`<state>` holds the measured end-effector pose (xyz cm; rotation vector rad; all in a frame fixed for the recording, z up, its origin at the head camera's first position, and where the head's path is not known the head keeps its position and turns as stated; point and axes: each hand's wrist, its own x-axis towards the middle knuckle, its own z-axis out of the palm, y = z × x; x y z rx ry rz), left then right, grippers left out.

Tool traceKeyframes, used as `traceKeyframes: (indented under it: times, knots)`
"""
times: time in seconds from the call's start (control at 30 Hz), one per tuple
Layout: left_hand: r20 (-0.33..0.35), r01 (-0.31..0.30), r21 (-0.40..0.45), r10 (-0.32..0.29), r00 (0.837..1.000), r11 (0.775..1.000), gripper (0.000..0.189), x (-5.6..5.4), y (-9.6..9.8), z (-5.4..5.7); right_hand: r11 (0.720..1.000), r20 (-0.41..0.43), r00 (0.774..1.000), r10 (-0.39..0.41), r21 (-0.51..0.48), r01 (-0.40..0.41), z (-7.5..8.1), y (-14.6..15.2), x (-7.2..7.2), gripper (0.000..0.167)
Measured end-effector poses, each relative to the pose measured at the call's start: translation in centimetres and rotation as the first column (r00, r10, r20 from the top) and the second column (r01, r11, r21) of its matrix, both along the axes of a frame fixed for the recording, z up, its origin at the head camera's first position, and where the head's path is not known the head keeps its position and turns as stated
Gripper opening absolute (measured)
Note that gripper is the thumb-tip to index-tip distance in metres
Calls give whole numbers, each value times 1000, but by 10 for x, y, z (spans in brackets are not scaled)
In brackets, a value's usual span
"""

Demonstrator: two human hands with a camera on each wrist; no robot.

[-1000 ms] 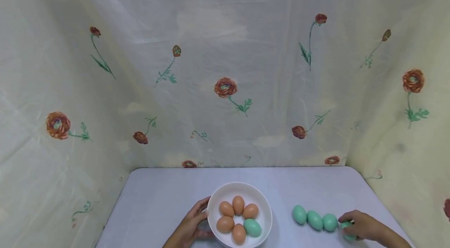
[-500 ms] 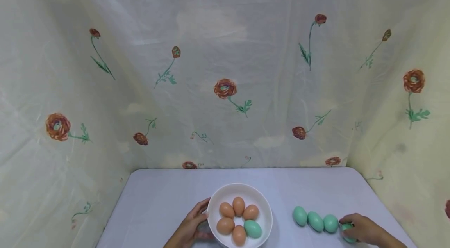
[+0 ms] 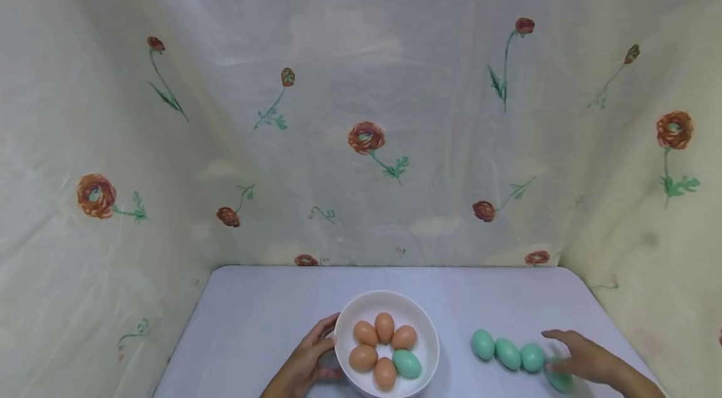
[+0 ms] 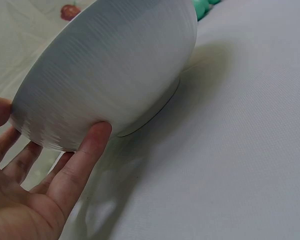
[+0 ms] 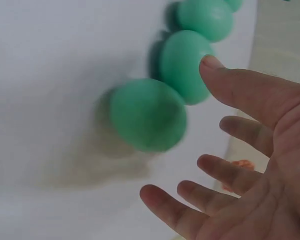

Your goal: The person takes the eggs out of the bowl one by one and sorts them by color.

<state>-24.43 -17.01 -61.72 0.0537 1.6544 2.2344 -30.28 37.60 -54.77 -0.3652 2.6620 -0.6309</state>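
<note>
A white bowl holds several brown eggs and one green egg in a ring. My left hand rests against the bowl's outer left side. Its spread fingertips touch the wall and rim in the left wrist view. To the right, several green eggs lie in a row on the table. My right hand is over the row's right end, fingers spread apart and holding nothing. Below its thumb in the right wrist view lies the end egg, blurred, apart from the fingers.
The white table has rounded far corners. Floral-print sheeting hangs at the back and on both sides of it.
My right hand has let go of the end green egg, its fingers now spread. The left hand and bowl have kept their places; the head view has shifted slightly.
</note>
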Motion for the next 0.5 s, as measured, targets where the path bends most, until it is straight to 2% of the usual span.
traceKeyframes:
  times: [0.17,0.33,0.5]
  knots:
    - [-12,-20,-2,20,1000,1000,54,0,-1,2,998,-101,993,63,10,-63,38,-18,-7,67]
    - [-3,-24,-8,24,1000,1000,55,0,1,4,993,-62,993,99,-56,-103,77,-60,-6,72]
    - [13,-31,-8,31,999,999,56,1,3,3,973,-24,983,183,-141,-184,101,-106,-7,69]
